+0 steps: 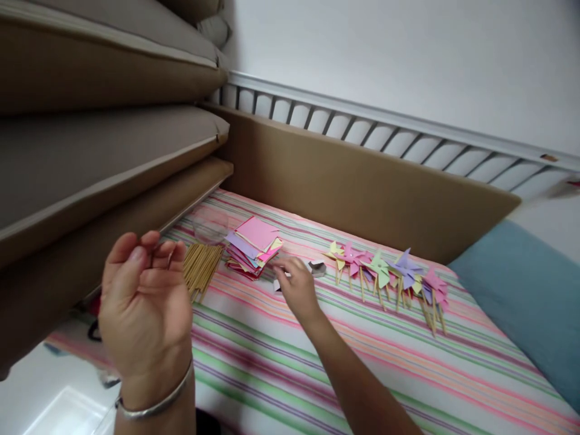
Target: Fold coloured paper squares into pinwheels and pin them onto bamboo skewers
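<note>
Left hand (145, 302) is nearest the camera, raised, palm toward the lens, fingers loosely curled, bracelet (156, 402) on the wrist. Grip looks empty, nothing pinched that I can see.

Right hand (296, 287) is reached out flat over the striped bed cover (281, 374), fingers down on a small white piece (277, 284). Can't tell if the grip is closed on it or just resting; fingers hide it. A small grey object (318, 267) sits just beyond the fingertips.

Further out, left: a bundle of wooden sticks (202, 269), then a stack of coloured paper squares (254, 246), touching or nearly. Right: a row of finished paper pinwheels (389, 275) on sticks.

Handling judgement: paper is light, floppy and creases easily, so take a sheet by an edge or corner. Sticks are stiff, thin and roll, so pinch mid-length. Pinwheels: hold by the stick, not the vanes.

Behind: brown padded board (362, 181), white railing (408, 136).
</note>
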A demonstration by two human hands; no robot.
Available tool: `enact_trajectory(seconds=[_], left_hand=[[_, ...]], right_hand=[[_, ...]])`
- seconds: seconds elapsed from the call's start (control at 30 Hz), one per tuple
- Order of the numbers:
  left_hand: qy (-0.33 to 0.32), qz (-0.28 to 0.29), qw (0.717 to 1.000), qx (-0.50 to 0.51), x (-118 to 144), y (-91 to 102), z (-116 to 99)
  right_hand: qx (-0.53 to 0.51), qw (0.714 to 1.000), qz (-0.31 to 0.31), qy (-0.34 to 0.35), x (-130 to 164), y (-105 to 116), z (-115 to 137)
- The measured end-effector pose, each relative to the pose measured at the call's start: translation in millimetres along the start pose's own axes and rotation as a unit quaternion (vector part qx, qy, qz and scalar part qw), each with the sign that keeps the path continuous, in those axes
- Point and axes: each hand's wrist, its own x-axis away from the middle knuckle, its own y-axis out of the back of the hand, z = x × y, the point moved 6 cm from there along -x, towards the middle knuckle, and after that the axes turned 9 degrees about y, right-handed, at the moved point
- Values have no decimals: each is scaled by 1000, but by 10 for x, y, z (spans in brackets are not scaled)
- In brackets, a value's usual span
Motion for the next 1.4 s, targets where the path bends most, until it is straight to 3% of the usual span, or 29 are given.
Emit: enact_trajectory(seconds=[0.07, 0.17, 0.27, 0.37, 0.8, 1.03, 1.13, 1.2, 1.3, 1.4], left_hand=[[1, -15, 1000, 10, -35, 16, -3], [-5, -31, 999, 20, -70, 50, -38], [-1, -29, 999, 22, -106, 79, -56], [16, -23, 999, 19, -135, 98, -37], [35, -9, 999, 26, -160, 105, 35], [60, 19, 998, 10, -154, 65, 134], [111, 82, 990, -40, -120, -33, 349], [193, 133, 968, -90, -63, -98, 633], [355, 196, 896, -180, 107, -123, 1179], [460, 208, 833, -225, 303, -74, 1613]], right_hand=[[32, 999, 9, 7, -303, -20, -82], [52, 994, 88, -28, -561, -216, -280], [47, 988, 140, -43, -626, -376, -409], [41, 986, 152, -49, -633, -402, -451], [54, 988, 145, -28, -673, -465, -512], [57, 997, 42, -18, -723, -333, -487], [70, 997, -35, -17, -752, -127, -472], [80, 993, -88, -12, -719, 92, -431], [64, 983, -172, 13, -513, 501, -297], [39, 974, -221, 22, -107, 837, -151]])
